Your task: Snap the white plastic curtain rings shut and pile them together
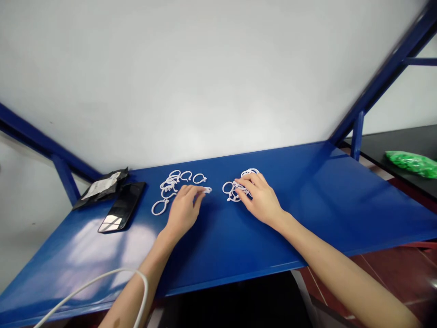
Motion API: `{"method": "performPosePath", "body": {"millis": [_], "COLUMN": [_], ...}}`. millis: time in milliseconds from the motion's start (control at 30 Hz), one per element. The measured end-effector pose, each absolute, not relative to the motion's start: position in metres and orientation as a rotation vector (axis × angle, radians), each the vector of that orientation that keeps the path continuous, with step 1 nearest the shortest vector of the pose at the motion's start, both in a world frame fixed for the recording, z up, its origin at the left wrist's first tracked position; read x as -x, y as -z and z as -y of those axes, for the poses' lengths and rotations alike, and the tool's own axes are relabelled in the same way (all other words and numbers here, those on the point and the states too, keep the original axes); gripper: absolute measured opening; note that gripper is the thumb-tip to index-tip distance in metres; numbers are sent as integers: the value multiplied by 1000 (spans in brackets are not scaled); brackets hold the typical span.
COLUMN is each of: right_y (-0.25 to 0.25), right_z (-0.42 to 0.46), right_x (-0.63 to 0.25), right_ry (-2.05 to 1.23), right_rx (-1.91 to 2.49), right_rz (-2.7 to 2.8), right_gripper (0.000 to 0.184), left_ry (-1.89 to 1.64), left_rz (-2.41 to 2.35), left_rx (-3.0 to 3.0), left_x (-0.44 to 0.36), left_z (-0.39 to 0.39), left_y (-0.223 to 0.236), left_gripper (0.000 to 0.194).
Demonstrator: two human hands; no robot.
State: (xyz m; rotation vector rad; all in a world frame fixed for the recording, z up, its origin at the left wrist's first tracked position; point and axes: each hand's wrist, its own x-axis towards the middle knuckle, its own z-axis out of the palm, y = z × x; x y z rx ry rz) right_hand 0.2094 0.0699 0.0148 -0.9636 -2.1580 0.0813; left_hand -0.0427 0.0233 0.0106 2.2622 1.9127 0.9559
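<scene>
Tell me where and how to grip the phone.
I'd pinch the phone by both long edges at its near end, from above: it lies flat, and that end is free, while the packet crowds the far part.

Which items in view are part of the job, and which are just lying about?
In the job, judging by the hands:
- small white piece in the left hand
- right pile of white rings, under the right hand
- left group of white rings

Lying about:
- black phone
- black package
- green bundle
</scene>
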Motion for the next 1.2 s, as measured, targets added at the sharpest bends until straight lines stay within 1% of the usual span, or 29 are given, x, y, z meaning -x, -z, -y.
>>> {"method": "performPosePath", "body": {"millis": [100,200,467,600,867,1200], "right_y": [-15,-14,-22,-19,-8,-3], "right_z": [-61,-55,-47,-47,-49,-46], "right_x": [-203,-200,-199,-198,-196,-198], "right_ry": [-259,-407,-590,-579,-562,-537], "right_rx": [809,742,776,791,783,704], "right_rz": [2198,2231,2215,2202,2269,2406], "right_gripper": [26,20,17,14,17,26], "left_ry": [-1045,-1035,-1057,-1093,-1058,-1078], "left_rz": [-1548,-1391,-1334,-1315,-1416,-1399], "left_rx": [-2040,-1840,-1623,-1588,-1927,-2498], "left_x": [22,8,3,1,1,6], "left_z": [-15,-7,-1,-3,-2,0], "left_y": [-16,-17,-19,-20,-13,9], "left_gripper": [16,18,20,19,12,28]}}
